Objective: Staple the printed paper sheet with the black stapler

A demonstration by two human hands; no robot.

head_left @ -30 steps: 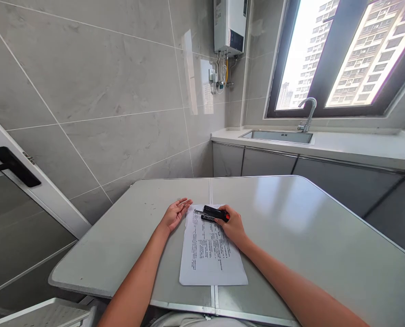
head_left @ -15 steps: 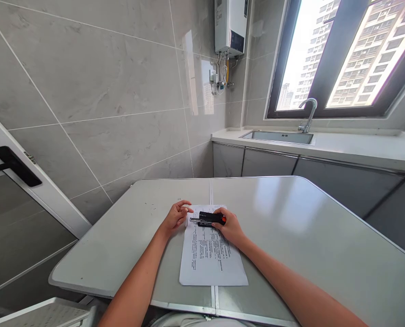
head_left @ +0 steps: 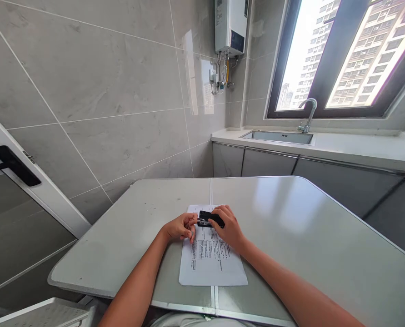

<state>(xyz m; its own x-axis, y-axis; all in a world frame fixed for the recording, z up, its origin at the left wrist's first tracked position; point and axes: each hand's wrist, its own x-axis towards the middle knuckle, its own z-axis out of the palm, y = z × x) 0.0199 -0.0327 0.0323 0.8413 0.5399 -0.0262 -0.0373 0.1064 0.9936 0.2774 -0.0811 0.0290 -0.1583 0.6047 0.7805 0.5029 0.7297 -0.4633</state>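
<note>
1. The right hand [head_left: 230, 228] is closing over the top of a black stapler [head_left: 207, 218], with fingers wrapped across its body and the palm bearing down from above. This grip seems suited to keeping the tool pinned flat.
2. The stapler is lying across the upper part of a printed sheet of paper [head_left: 212, 265], nose pointing to the person's left, close to the sheet's top left corner.
3. The left hand [head_left: 181, 227] is curling its fingers in at the left edge of the sheet, right at the stapler's nose. It is probably steadying the paper there. Whether it is pinching the sheet or only pressing on it cannot be told.
4. The paper is lying flat near the front edge of the grey table [head_left: 301, 213], straddling the seam down the table's middle and squared towards the person, so it is sitting within easy reach of both arms.
5. The sheet is carrying dense lines of black print, too small to read.
6. The wall-mounted water heater [head_left: 230, 22] is showing a dark panel but no legible brand. The sink [head_left: 277, 136] and tap [head_left: 307, 113] are bearing no visible lettering.
</note>
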